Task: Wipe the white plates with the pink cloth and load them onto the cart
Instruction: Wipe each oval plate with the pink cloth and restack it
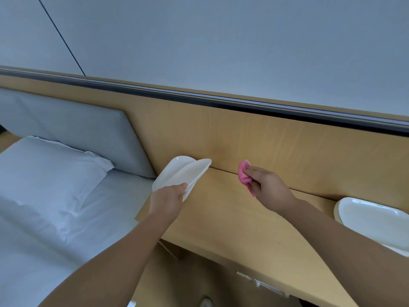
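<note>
White plates (181, 171) and pink cloth (244, 173) held over a wooden desk (221, 213) beside a bed (33, 240).
The left hand (168, 200) pinches the near rim of the plates, apparently two overlapping, which are tilted over the desk's left end. The right hand (267, 185) grasps the bunched cloth between curled fingers and thumb; it is to the right of the plates and apart from them, close to the wood wall panel (265, 142). Further white dishes (371, 220) lie on the desk at the right edge of the view, well apart from both hands. On the bed to the left lies a white pillow (48, 169) against a grey padded headboard (77, 127).
</note>
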Motion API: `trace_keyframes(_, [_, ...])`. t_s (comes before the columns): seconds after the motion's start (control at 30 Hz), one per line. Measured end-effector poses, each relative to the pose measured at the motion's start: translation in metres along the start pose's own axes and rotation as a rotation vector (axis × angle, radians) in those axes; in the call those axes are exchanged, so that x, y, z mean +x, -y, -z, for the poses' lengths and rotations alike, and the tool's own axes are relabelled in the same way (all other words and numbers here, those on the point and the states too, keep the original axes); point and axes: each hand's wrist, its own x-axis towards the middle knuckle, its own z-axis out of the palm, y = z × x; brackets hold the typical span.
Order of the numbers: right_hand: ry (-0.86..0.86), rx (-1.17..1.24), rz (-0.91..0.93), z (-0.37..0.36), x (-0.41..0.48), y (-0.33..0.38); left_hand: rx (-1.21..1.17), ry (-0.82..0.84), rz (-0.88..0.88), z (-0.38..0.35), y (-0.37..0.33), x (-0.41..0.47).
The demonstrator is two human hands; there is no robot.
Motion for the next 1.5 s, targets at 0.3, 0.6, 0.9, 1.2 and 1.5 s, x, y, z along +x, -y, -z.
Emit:
trace_keyframes(0.3, [-0.025, -0.178, 0.002, -0.039, 0.018, -0.005, 0.123, 0.166, -0.034, -0.021, 0.033, 0.017])
trace_keyframes(0.6, [-0.001, -0.178, -0.094, -0.061, 0.025, -0.014, 0.302, 0.250, -0.149, -0.046, 0.045, 0.032])
trace_keyframes(0.9, [-0.036, -0.213, -0.103, -0.059, 0.019, -0.017, 0.304, 0.255, -0.137, -0.058, 0.053, 0.046])
trace_keyframes(1.2, [-0.095, -0.231, -0.144, -0.027, -0.009, -0.025, 0.137, 0.132, -0.278, -0.058, -0.010, 0.053])
trace_keyframes(1.5, [-0.257, -0.211, -0.263, 0.042, -0.090, -0.045, 0.072, 0.170, -0.485, -0.083, -0.130, 0.053])
